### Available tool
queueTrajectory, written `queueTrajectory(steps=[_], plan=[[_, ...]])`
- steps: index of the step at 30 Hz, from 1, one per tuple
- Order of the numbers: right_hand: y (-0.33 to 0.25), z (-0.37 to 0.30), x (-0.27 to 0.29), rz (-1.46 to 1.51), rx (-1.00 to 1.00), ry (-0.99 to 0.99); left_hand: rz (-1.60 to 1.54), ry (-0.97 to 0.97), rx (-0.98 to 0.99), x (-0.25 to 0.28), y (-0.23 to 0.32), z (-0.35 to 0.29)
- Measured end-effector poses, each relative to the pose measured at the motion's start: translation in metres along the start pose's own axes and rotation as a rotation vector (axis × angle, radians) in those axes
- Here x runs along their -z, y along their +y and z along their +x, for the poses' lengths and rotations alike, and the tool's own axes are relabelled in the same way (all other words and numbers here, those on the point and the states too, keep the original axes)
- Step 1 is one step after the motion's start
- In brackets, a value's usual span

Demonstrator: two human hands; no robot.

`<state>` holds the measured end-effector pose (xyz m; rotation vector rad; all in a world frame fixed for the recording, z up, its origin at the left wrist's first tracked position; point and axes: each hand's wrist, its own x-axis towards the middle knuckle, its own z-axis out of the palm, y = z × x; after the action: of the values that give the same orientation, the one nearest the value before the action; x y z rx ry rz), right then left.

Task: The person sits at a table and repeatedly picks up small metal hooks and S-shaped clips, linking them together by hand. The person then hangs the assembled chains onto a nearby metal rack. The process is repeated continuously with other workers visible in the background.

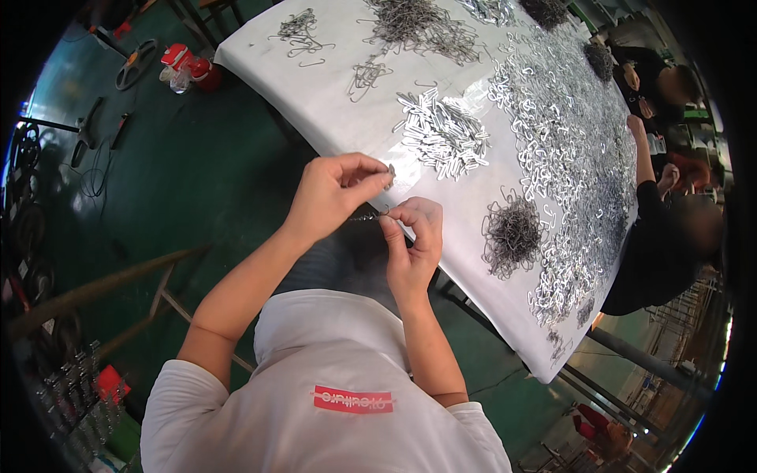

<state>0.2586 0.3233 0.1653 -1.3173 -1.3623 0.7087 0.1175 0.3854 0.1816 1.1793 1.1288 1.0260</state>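
Both hands are up at the near left edge of the white-covered table [489,315]. My left hand [331,193] pinches a small grey metal piece [390,176] between thumb and fingertips; its exact shape is too small to make out. Just below and to the right, my right hand [416,236] is closed on a thin wire hook [384,211], whose curved end sticks out past the thumb. Beyond the hands lies a pile of slim silver metal pieces [445,135]. Right of my right hand sits a tangled mound of dark wire hooks [512,234].
A broad spread of shiny silver links [572,158] covers the table's right side. More dark hooks [418,30] lie at the far side. Two people in dark clothes [658,244] work along the right edge. A red container [205,73] stands left of the table, a metal rail [110,288] nearer.
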Motion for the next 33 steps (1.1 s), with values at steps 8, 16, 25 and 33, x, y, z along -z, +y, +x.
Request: queueTrajectory(steps=[8,16,25,33], plan=[[-0.006,0.008,-0.006,-0.049,0.077,0.010,0.148,0.046,-0.153,0.005,0.019,-0.025],[-0.003,0.020,-0.006,-0.092,0.125,-0.112,0.248,0.162,-0.444,0.011,0.009,-0.024],[0.100,0.206,0.025,-0.437,0.121,-0.258,0.286,0.324,-0.438,0.009,0.022,-0.040],[0.135,0.280,-0.006,-1.054,0.390,-0.726,0.336,0.538,-0.414,0.002,0.035,-0.057]])
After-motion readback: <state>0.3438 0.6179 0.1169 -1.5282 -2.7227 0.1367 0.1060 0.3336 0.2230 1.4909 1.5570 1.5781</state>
